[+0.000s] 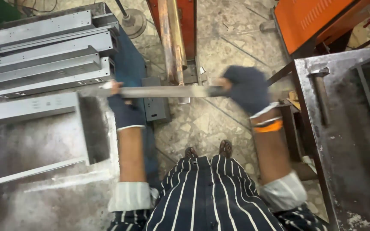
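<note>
Both my hands wear dark fingerless gloves and hold a long flat metal file [163, 91] level in front of me. My left hand [123, 109] grips its left end, next to the edge of a grey sheet-metal channel [31, 107] lying on the workbench. My right hand [247, 87] is closed around the file's right end, blurred by motion. The file's left tip rests at the channel's open end, by its dark inner wall [94, 128].
Several grey sheet-metal channels [43, 47] are stacked at the back left. A metal table [347, 137] with a bolt-like pin [320, 96] stands at right. Orange machines [317, 17] stand behind. The stone floor [202, 124] lies between, with my feet below.
</note>
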